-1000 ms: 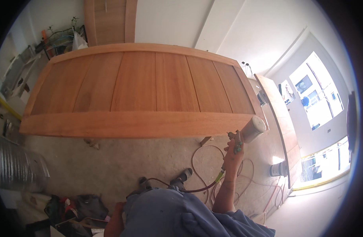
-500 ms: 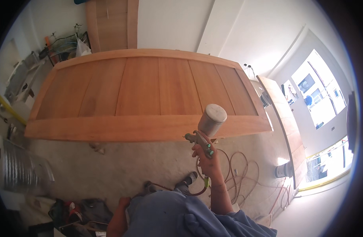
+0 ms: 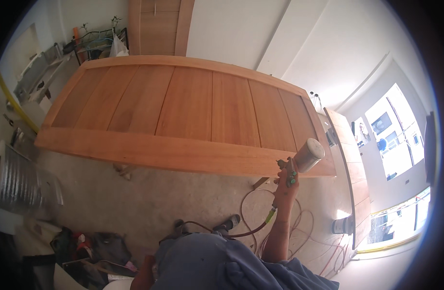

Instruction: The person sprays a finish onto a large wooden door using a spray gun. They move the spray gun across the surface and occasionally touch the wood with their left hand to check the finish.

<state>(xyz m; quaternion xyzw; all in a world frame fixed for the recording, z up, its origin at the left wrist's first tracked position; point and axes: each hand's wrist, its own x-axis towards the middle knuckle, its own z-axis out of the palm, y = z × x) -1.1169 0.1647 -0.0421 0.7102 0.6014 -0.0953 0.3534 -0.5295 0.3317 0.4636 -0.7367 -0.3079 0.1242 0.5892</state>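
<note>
My right hand (image 3: 284, 192) is closed round the handle of a spray gun (image 3: 309, 156), which carries a pale grey paint cup on top and small green knobs. From its handle a dark red air hose (image 3: 251, 233) with a bright green fitting hangs down toward the floor. The gun is over the near right edge of a large panelled wooden door (image 3: 189, 107), which lies flat on a raised support. Whether the cup touches the wood I cannot tell. Only part of my left arm (image 3: 143, 272) shows at the lower edge; the hand itself is hidden.
Coils of hose (image 3: 302, 227) lie on the floor at right. Another wooden panel (image 3: 351, 174) stands by the windows, beside a bucket (image 3: 343, 225). A silvery roll (image 3: 26, 181) stands left, above bags (image 3: 111, 247). A further door (image 3: 159, 29) leans at the back wall.
My right hand has carried the spray gun to the right along the door's near edge and turned it, so the cup tilts further right. The view has shifted slightly.
</note>
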